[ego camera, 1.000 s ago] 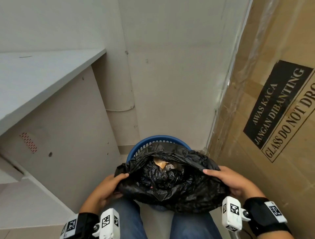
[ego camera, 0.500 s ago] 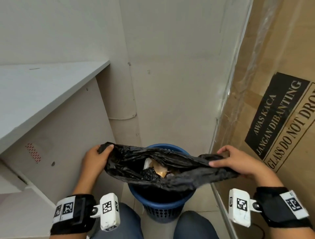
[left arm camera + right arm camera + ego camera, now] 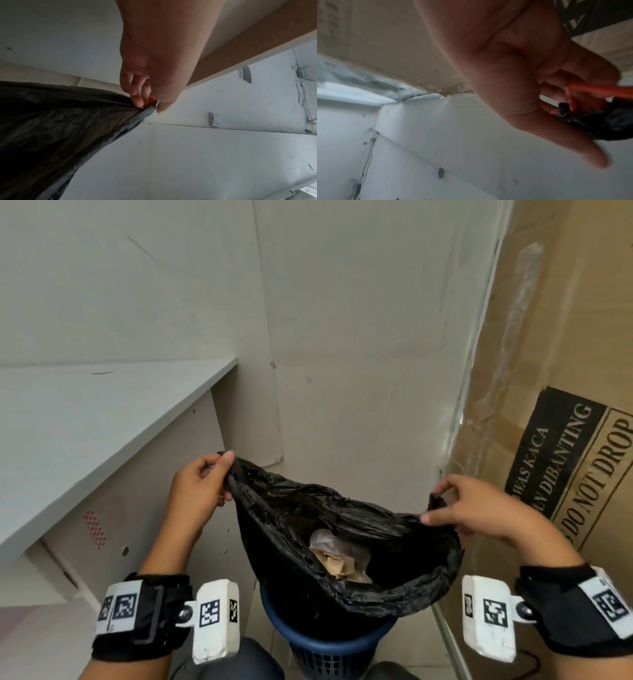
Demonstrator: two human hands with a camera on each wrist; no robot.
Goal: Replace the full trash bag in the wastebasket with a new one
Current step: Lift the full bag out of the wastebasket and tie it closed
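Left hand: the left hand (image 3: 197,487) pinches the left corner of the black trash bag (image 3: 308,529) at its mouth, thumb over the bunched film, fingers (image 3: 137,94) curled beneath it.
Right hand: the right hand (image 3: 476,513) grips the right corner of the bag's mouth; the thumb lies along the rim and the fingers curl behind the gathered plastic.
Drawstring: an orange strip (image 3: 599,88) runs across the right fingers in the right wrist view; it may be the bag's tie, but that picture is too blurred to be sure.
Bag position: it hangs between the two hands with its mouth stretched wide, and its lower part sits in the blue wastebasket (image 3: 329,655), hiding the top of the basket.
Bag contents: crumpled tan paper (image 3: 337,566) and a piece of cloudy clear plastic (image 3: 329,542) lie inside.
Bag material: thin, glossy, wrinkled black film, pulled into taut folds at both gripped corners.
Wastebasket: round blue plastic with a slotted wall, standing on the floor just in front of the person's knees (image 3: 239,662).
Wrists: black straps carry white blocks with square printed markers (image 3: 210,613).
Left side: a pale desk (image 3: 102,426) with a flat top and a plain side panel stands beside the left hand.
Right side: a large brown cardboard box (image 3: 565,337) with a black warning label (image 3: 561,460) stands just beyond the right hand.
Behind: a plain pale wall (image 3: 359,337).
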